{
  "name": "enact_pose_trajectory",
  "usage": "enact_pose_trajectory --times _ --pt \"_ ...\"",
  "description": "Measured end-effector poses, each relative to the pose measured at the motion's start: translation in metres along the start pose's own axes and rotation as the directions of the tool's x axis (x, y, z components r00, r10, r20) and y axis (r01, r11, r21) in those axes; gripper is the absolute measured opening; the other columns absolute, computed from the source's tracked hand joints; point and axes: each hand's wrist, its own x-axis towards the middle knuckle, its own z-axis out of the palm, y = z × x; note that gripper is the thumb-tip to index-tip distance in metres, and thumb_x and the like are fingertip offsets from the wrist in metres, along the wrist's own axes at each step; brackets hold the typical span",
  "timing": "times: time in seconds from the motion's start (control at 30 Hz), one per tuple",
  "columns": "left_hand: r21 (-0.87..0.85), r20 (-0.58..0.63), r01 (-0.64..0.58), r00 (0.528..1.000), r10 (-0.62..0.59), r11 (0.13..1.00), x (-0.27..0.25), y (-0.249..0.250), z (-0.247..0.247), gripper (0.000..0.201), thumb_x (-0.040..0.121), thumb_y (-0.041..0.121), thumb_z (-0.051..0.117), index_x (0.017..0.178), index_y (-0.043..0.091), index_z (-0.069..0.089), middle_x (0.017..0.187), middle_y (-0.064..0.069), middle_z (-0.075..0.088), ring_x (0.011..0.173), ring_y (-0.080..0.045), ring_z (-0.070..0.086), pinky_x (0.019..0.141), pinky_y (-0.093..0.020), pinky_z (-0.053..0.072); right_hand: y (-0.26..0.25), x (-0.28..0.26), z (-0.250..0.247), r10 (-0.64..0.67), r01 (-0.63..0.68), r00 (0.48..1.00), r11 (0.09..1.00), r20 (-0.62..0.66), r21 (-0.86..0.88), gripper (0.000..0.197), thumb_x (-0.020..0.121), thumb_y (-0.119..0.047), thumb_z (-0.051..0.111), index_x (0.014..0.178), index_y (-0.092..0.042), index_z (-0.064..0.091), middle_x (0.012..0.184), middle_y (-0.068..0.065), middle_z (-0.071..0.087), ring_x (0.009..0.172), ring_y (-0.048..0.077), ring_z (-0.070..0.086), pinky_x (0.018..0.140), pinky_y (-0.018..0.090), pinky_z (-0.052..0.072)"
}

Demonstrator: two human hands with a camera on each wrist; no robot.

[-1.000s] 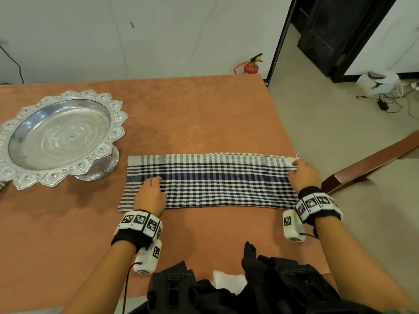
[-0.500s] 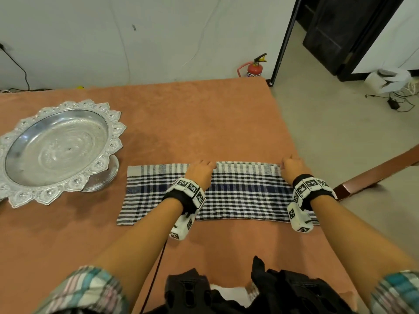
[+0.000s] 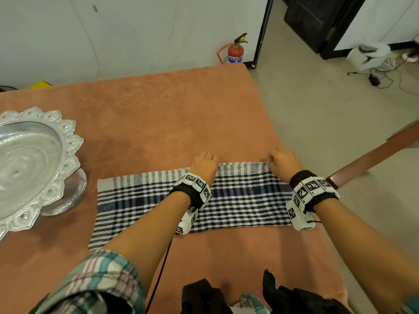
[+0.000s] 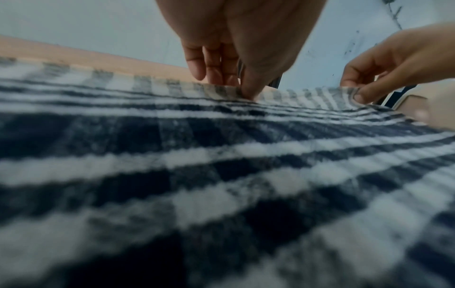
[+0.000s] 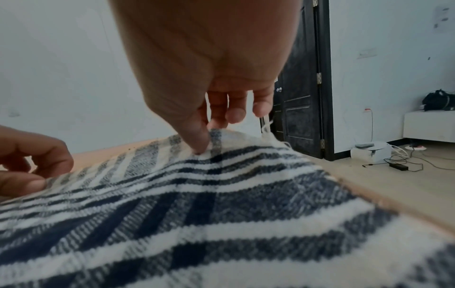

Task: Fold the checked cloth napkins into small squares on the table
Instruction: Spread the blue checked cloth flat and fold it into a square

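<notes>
A navy-and-white checked cloth napkin (image 3: 188, 200) lies as a long strip across the lower middle of the head view, flat on the table covered in rust-orange cloth (image 3: 158, 114). The strip shape suggests it has been folded at least once lengthwise, though the layers are not plain to see. Both hands work the far long edge. The left hand (image 3: 204, 165) sits near the middle of that edge, and its wrist view shows the thumb and a finger in a grip clamped on the pale border. The right hand (image 3: 284, 160) pinches the far right corner, where the cloth lifts a little off the table (a few loose threads stand up beside the fingers (image 5: 236, 115)). As I judge it, the work is early to middling: the right half looks ready to be carried over toward the left end, and one or more cross folds remain before this becomes a small square. An embossed silver pedestal tray (image 3: 65, 155) stands at the left of the frame, just beside the napkin's left end, holding nothing I can see.
</notes>
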Motion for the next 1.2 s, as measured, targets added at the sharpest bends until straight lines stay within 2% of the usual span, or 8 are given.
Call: enact_pose_trajectory --times 0.17,0.4,0.6,0.7,0.83,1.03,1.13,1.2 --pt "-0.042 -0.021 0.047 0.999 -0.047 0.998 0.004 -0.001 -0.004 0.013 0.093 0.007 0.046 0.105 0.007 0.053 0.112 -0.009 0.058 0.104 -0.025 0.049 0.084 -0.031 0.04 0.001 0.006 0.004 0.064 -0.063 0.998 0.998 0.025 -0.029 0.013 0.089 -0.011 0.047 0.092 -0.008 0.06 0.092 0.011 0.061 0.1 0.029 0.054 0.09 0.04 0.041" --pt "-0.189 -0.114 0.128 0.982 -0.151 0.974 -0.015 -0.001 -0.02 0.034 0.09 0.005 0.043 0.124 0.009 0.045 0.123 -0.008 0.052 0.112 -0.026 0.048 0.091 -0.034 0.039 -0.035 -0.016 0.003 0.15 -0.16 0.984 0.982 -0.1 -0.099 0.029 0.09 -0.013 0.05 0.118 -0.007 0.052 0.122 0.015 0.054 0.114 0.034 0.049 0.095 0.049 0.039" --pt "-0.111 0.186 0.268 0.952 -0.244 0.957 -0.103 -0.017 -0.015 0.059 0.097 0.017 0.038 0.148 0.009 0.011 0.157 -0.01 0.009 0.146 -0.025 0.007 0.119 -0.04 0.012 -0.156 -0.075 0.034 -0.187 0.174 0.94 0.982 0.285 0.07 0.059 0.095 -0.023 0.044 0.147 -0.018 0.018 0.158 0.008 0.005 0.145 0.032 0.002 0.114 0.055 0.012" --pt "-0.102 0.344 0.38 0.881 -0.326 0.919 -0.136 -0.032 0.008 0.061 0.1 0.043 0.018 0.149 0.018 -0.008 0.158 -0.001 -0.015 0.146 -0.022 -0.011 0.119 -0.047 0.002 -0.186 -0.082 0.062 -0.171 0.161 0.888 0.985 0.426 0.061 0.061 0.1 -0.038 0.03 0.15 -0.026 -0.004 0.158 0.005 -0.017 0.143 0.033 -0.019 0.113 0.061 -0.005" --pt "-0.091 0.311 0.393 0.884 -0.349 0.915 -0.174 -0.055 0.026 0.097 0.054 0.077 -0.035 0.142 0.037 -0.021 0.144 0.014 -0.031 0.144 -0.019 -0.019 0.115 -0.05 -0.008 -0.153 -0.088 0.081 -0.179 0.194 0.905 0.981 0.386 0.002 0.067 0.085 -0.071 0.0 0.144 -0.042 -0.016 0.151 -0.011 -0.03 0.141 0.025 -0.028 0.107 0.064 -0.014" --pt "-0.099 0.348 0.651 0.731 -0.587 0.752 -0.242 -0.107 0.024 0.064 0.095 0.056 0.014 0.146 0.031 -0.016 0.154 0.008 -0.024 0.144 -0.016 -0.021 0.117 -0.049 -0.01 -0.052 -0.117 0.061 0.113 -0.104 0.909 0.994 0.402 -0.044 0.069 0.082 -0.075 0.008 0.131 -0.044 -0.029 0.139 -0.012 -0.038 0.142 0.024 -0.026 0.109 0.063 -0.01" --pt "0.003 0.382 0.704 0.655 -0.652 0.71 -0.26 -0.119 0.01 0.063 0.098 0.05 0.014 0.147 0.024 -0.016 0.156 0.006 -0.021 0.145 -0.017 -0.017 0.116 -0.051 -0.008 -0.013 -0.124 0.041 0.291 -0.288 0.873 0.955 0.391 -0.069 0.082 0.074 -0.076 0.007 0.143 -0.04 -0.02 0.152 -0.006 -0.029 0.144 0.028 -0.019 0.112 0.064 -0.001" --pt "0.009 0.363 0.692 0.671 -0.647 0.722 -0.239 -0.11 -0.001 0.063 0.099 0.045 0.015 0.147 0.019 -0.014 0.156 -0.001 -0.021 0.145 -0.019 -0.016 0.117 -0.052 -0.006 -0.03 -0.113 0.028 0.319 -0.305 0.892 0.948 0.321 -0.095 0.074 0.09 -0.063 0.021 0.149 -0.029 -0.009 0.157 0.004 -0.019 0.144 0.034 -0.014 0.112 0.065 0.003"
